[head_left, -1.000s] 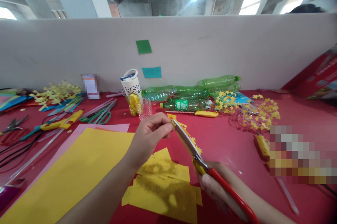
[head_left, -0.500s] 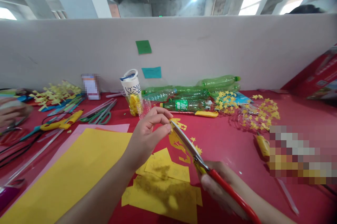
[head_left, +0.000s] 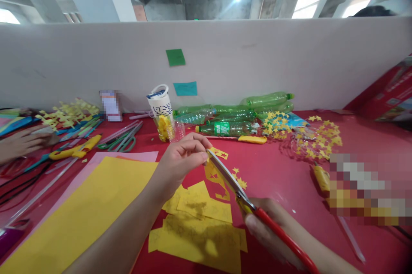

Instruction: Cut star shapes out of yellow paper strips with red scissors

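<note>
My left hand (head_left: 182, 160) pinches a small piece of yellow paper (head_left: 215, 174) above the red table, just left of the scissor tips. My right hand (head_left: 268, 227) grips red-handled scissors (head_left: 244, 199), whose blades point up and left into that paper. Part of the paper hangs below the blades. Cut yellow paper scraps (head_left: 199, 227) lie under both hands. A few small yellow stars (head_left: 240, 179) lie on the table beside the blades.
A large yellow sheet (head_left: 80, 214) over pink paper lies at left. Green plastic bottles (head_left: 238, 115), a white cup (head_left: 160, 104) and a jar stand at the back wall. Star cut-outs (head_left: 318, 139) spread at right. Scissors and tools (head_left: 74, 149) lie at left, where another person's hand (head_left: 19, 143) reaches.
The yellow piece has been cut further and now hangs lower under the blades. Another person's hand has come in at the far left and moved right.
</note>
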The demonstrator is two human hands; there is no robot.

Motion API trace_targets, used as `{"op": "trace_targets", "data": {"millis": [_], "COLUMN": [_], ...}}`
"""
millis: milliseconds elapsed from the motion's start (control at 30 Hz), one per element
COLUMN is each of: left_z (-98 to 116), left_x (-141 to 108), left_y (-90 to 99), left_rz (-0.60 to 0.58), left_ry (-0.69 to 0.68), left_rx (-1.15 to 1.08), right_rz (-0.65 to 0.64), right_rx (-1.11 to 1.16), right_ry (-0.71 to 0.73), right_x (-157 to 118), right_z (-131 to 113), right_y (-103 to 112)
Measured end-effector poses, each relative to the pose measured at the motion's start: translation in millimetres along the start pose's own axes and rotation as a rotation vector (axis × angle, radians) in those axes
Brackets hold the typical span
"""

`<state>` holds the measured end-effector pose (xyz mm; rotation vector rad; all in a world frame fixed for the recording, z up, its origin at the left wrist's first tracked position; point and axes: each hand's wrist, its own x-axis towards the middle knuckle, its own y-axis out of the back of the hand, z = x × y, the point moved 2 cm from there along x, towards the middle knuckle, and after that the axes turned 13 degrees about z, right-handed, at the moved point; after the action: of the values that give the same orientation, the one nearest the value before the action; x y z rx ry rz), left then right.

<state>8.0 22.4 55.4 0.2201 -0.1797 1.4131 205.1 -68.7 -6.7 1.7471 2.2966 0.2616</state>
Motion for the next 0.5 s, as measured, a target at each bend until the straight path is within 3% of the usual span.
{"op": "trace_targets", "data": {"millis": [267, 500], "left_z": [-5.1, -6.1], "left_x": [-2.2, -7.0], "left_y": [-0.7, -10.4], "left_rz": [0.008, 0.087], "left_ry": [-0.018, -0.150], "left_rx": [-0.009, 0.073], "right_rz": [0.005, 0.032], "right_rx": [0.005, 0.057], "right_ry": [0.013, -0.009], "right_x": [-0.1, -1.4], "right_z": [4.1, 7.6], "right_y": [-2.2, -3.8]}}
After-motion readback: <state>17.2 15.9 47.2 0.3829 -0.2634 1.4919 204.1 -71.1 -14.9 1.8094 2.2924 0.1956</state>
